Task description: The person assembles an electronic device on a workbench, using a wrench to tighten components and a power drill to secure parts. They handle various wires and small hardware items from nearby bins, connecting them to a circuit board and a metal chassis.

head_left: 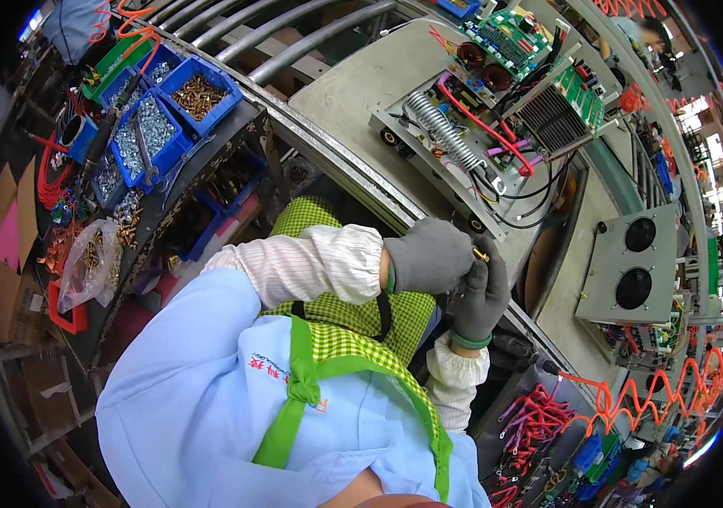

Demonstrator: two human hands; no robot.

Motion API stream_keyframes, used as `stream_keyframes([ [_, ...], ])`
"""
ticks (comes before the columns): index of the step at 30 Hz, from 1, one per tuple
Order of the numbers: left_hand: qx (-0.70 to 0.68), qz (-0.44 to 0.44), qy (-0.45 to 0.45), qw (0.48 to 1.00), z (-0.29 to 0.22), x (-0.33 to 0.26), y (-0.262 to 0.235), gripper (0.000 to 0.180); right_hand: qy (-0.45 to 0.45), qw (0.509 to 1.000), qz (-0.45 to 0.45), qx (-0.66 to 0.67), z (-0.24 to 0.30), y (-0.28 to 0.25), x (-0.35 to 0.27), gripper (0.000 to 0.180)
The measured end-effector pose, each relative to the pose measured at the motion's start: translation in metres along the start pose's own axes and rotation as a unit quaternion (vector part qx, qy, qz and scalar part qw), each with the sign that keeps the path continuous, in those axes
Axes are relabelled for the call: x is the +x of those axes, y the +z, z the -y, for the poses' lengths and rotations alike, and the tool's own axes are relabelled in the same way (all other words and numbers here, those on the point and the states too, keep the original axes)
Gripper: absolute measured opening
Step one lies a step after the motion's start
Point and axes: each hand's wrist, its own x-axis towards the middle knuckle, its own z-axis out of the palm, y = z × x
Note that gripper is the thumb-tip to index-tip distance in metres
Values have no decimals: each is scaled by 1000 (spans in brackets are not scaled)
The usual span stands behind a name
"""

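Observation:
Both my hands wear grey gloves and meet in front of me, close to the near edge of the workbench. My left hand (431, 256) is closed, its fingertips up against the right hand; what they grip is hidden. In the fingers of my right hand (482, 296) sits a small brass-coloured fastener (481, 254), poking out between the two hands. Just beyond them stands an open chassis (437, 173) on the bench, with a coiled metal resistor (444, 131), red and black cables and green circuit boards (509, 38).
Blue bins (200, 95) of screws and nuts stand at the left, with a wrench (143, 148) lying on one. A grey housing with two fans (632, 254) is at the right. Red cables (535, 419) lie lower right, near coiled orange air hoses (624, 398). Metal rollers (319, 42) run along the back.

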Motion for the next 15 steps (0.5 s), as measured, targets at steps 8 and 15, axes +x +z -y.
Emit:
stream_keyframes([
  [8,-44,-134,35,989,28,19,-25,49,6,982,-185,31,-11,-42,52,28],
  [15,195,-16,-23,980,93,55,-78,52,-57,973,104,-196,-46,-67,145,26],
])
